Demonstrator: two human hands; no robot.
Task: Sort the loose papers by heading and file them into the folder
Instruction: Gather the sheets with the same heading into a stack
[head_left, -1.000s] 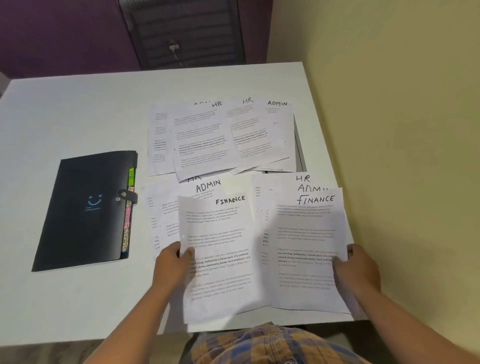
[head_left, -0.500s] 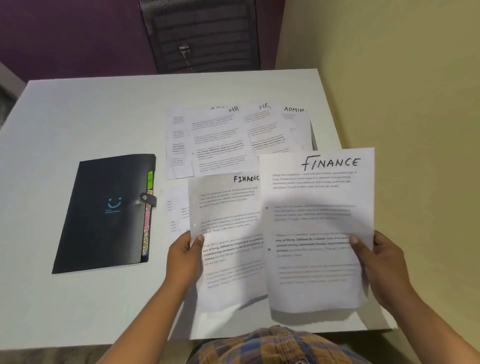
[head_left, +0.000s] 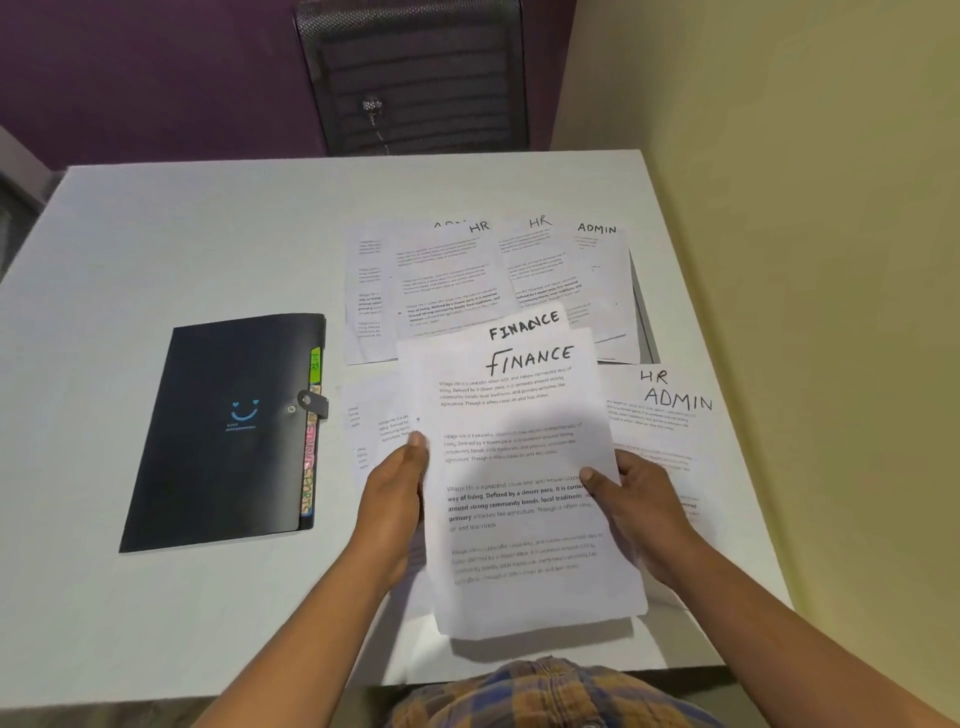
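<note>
Two sheets headed FINANCE (head_left: 519, 457) are stacked one over the other above the table's near edge. My left hand (head_left: 395, 499) grips their left edge and my right hand (head_left: 634, 499) grips their right edge. Loose sheets headed HR and ADMIN (head_left: 467, 275) lie fanned out behind them. More HR and ADMIN sheets (head_left: 670, 415) lie on the right, partly under my right hand. A shut black folder (head_left: 223, 431) with a smiley face and coloured tabs on its right side lies flat on the left.
The white table (head_left: 156, 249) meets a yellow wall (head_left: 805, 208) on the right. A dark mesh chair back (head_left: 415, 78) stands behind the far edge. My checked shirt shows at the bottom.
My right hand has brought its FINANCE sheet leftward onto the FINANCE sheet in my left hand, so the two now overlap. The view has shifted right and closer.
</note>
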